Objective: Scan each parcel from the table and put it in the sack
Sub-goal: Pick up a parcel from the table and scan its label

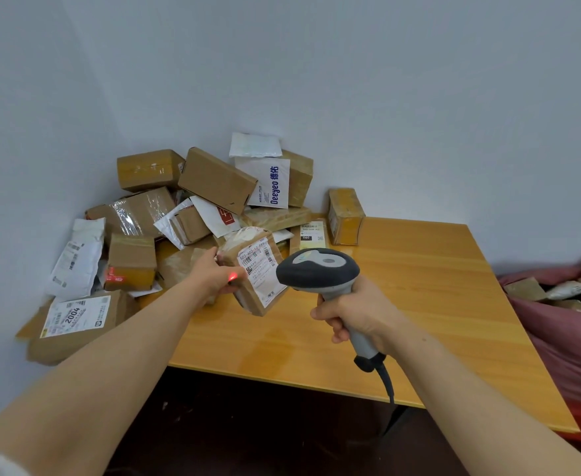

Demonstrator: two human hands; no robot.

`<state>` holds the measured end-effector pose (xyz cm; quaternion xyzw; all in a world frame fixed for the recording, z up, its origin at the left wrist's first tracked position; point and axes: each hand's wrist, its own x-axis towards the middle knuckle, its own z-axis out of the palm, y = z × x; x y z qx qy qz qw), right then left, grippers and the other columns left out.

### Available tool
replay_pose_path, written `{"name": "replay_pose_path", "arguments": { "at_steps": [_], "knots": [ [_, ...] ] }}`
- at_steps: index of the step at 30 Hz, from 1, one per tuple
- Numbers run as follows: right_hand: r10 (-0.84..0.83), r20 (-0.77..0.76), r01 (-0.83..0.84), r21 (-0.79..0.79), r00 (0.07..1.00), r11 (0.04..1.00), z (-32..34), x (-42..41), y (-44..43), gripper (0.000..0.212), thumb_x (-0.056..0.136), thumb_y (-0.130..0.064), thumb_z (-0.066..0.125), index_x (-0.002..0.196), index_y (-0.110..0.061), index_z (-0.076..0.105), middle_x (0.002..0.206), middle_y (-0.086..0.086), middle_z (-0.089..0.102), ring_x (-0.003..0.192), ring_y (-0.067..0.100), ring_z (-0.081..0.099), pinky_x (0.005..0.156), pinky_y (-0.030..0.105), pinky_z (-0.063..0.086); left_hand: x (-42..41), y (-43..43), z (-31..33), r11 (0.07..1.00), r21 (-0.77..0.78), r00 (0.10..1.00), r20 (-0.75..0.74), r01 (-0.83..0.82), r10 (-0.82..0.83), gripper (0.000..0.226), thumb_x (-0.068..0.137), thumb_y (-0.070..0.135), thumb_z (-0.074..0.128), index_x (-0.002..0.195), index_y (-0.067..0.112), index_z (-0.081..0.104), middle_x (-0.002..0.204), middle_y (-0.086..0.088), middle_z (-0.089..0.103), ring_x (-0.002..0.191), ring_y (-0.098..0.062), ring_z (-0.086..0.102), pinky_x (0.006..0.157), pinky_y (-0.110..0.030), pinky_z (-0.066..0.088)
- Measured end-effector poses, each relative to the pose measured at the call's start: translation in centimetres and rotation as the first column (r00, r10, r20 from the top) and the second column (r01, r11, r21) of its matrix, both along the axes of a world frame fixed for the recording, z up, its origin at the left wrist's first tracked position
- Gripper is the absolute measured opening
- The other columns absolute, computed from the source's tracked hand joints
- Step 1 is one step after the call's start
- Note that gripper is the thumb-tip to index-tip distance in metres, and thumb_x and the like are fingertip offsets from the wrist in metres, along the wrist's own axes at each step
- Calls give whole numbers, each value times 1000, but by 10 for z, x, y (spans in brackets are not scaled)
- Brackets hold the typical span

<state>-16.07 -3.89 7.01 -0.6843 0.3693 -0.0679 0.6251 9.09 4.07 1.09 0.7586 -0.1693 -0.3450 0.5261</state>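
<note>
Your left hand (213, 274) grips a small brown parcel (253, 269) above the table (419, 286); your right hand (354, 314) clasps the scanner (318, 269); its red dot (232, 277) sits on your fingers, so aim rightward onto the label's barcode (259, 261); the sack (563, 338) waits at right.

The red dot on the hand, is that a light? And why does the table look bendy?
Head view: the red dot is scanner light landing on the left hand beside the parcel. The wide lens bends the table edges, and its top shows soft glare.
</note>
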Motion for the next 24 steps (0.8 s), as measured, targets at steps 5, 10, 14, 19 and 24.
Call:
{"name": "replay_pose_path", "arguments": {
  "at_steps": [5, 10, 14, 19, 24],
  "knots": [
    [37, 15, -37, 5, 999, 999, 0, -2, -3, 29, 78, 6, 67, 57, -7, 52, 44, 5, 43, 37, 15, 38, 50, 29, 44, 0, -5, 0, 1000, 5, 1000, 7, 5, -5, 73, 70, -8, 75, 129, 19, 42, 113, -5, 58, 90, -17, 59, 49, -25, 55],
    [30, 15, -30, 4, 999, 1000, -1, -3, -11, 29, 79, 6, 66, 57, -7, 51, 43, 4, 43, 36, 15, 38, 52, 29, 44, 0, -11, -1, 1000, 16, 999, 28, 22, -23, 61, 71, -8, 74, 120, 16, 48, 106, -4, 60, 89, -16, 59, 52, -26, 56],
    [21, 8, -20, -6, 1000, 1000, -3, -8, -19, 30, 79, 5, 67, 56, -7, 52, 43, 4, 43, 37, 15, 38, 51, 29, 45, 0, -16, -3, 999, 18, 999, 20, 33, -33, 63, 70, -6, 74, 125, 12, 48, 110, -6, 60, 93, -17, 59, 53, -26, 57],
    [6, 16, -6, -1, 1000, 1000, -6, -15, -29, 28, 79, 4, 67, 58, -7, 53, 43, 3, 44, 36, 14, 39, 49, 27, 45, -8, -28, -4, 999, 45, 999, 33, 31, -33, 59, 68, -4, 76, 116, 19, 50, 104, -2, 60, 90, -17, 59, 51, -26, 55],
    [-180, 133, 164, 121, 975, 979, -18, -42, -50, 9, 81, -4, 71, 80, -2, 62, 50, 6, 52, 40, 17, 42, 55, 33, 46, -34, -47, -1, 996, 32, 995, -44, 88, -87, 32, 76, 12, 73, 102, 19, 57, 103, -6, 61, 90, -20, 60, 52, -28, 55]
  ]
}}
